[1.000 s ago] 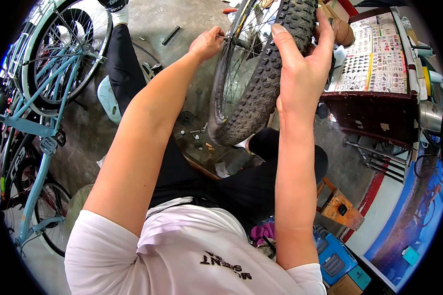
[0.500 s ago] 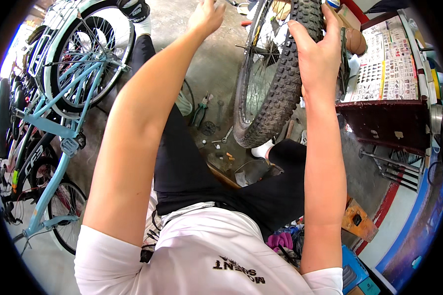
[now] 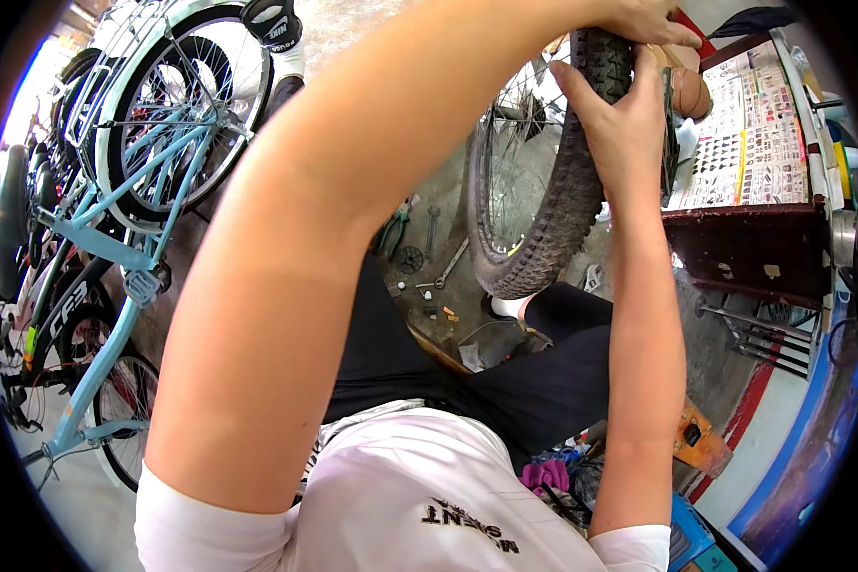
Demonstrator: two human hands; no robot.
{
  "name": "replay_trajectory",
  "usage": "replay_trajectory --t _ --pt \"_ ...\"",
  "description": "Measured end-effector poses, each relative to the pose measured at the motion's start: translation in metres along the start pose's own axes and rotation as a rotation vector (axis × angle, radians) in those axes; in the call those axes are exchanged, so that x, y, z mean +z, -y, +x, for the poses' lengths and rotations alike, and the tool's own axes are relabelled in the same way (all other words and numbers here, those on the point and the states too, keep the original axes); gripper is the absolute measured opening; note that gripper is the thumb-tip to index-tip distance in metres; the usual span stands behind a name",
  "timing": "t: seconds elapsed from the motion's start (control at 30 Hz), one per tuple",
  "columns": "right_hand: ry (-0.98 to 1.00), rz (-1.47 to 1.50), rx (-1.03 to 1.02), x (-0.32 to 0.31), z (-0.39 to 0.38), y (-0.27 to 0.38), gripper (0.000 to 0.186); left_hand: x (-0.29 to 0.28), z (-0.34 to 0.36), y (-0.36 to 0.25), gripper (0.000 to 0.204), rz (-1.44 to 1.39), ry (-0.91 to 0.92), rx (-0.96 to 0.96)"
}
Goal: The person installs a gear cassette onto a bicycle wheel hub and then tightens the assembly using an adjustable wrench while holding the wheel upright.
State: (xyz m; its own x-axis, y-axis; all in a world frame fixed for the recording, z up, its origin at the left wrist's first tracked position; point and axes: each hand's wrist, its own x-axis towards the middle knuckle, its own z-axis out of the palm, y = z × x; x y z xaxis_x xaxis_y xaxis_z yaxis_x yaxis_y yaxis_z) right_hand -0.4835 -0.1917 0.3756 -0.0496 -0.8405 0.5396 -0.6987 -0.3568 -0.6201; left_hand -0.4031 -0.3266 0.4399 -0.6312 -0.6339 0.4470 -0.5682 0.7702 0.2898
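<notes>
A bicycle wheel [image 3: 520,205] with a black knobby tyre [image 3: 555,214] stands upright in front of me, its spokes and hub facing left. My right hand [image 3: 629,133] wraps round the tyre from the right side, thumb on the left edge and fingers on the far right. My left arm reaches across the top of the view. At the end of it my left hand [image 3: 653,21] is above the tyre's upper part, fingers stretched to the right and slightly bent. The upper picture edge cuts off part of that hand; whether it touches the tyre is unclear.
A light-blue bicycle frame [image 3: 100,243] and other bikes crowd the left. On the floor lie pliers [image 3: 393,231], a spanner [image 3: 453,262] and a small round part [image 3: 409,259]. A newspaper-covered bench [image 3: 744,143] stands right, near an orange box [image 3: 704,439].
My left hand has swung from the upper middle rightward to above the tyre. The wheel has shifted slightly right and down, with my right hand still round the tyre.
</notes>
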Motion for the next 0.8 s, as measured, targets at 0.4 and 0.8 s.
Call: replay_trajectory --t 0.4,0.8 --pt "0.409 -0.332 -0.232 -0.062 0.053 -0.052 0.094 0.007 0.006 0.023 0.073 -0.257 -0.050 -0.234" --pt "0.274 -0.982 -0.155 -0.066 0.112 -0.120 0.064 -0.018 -0.045 0.035 0.078 0.081 0.268 -0.221"
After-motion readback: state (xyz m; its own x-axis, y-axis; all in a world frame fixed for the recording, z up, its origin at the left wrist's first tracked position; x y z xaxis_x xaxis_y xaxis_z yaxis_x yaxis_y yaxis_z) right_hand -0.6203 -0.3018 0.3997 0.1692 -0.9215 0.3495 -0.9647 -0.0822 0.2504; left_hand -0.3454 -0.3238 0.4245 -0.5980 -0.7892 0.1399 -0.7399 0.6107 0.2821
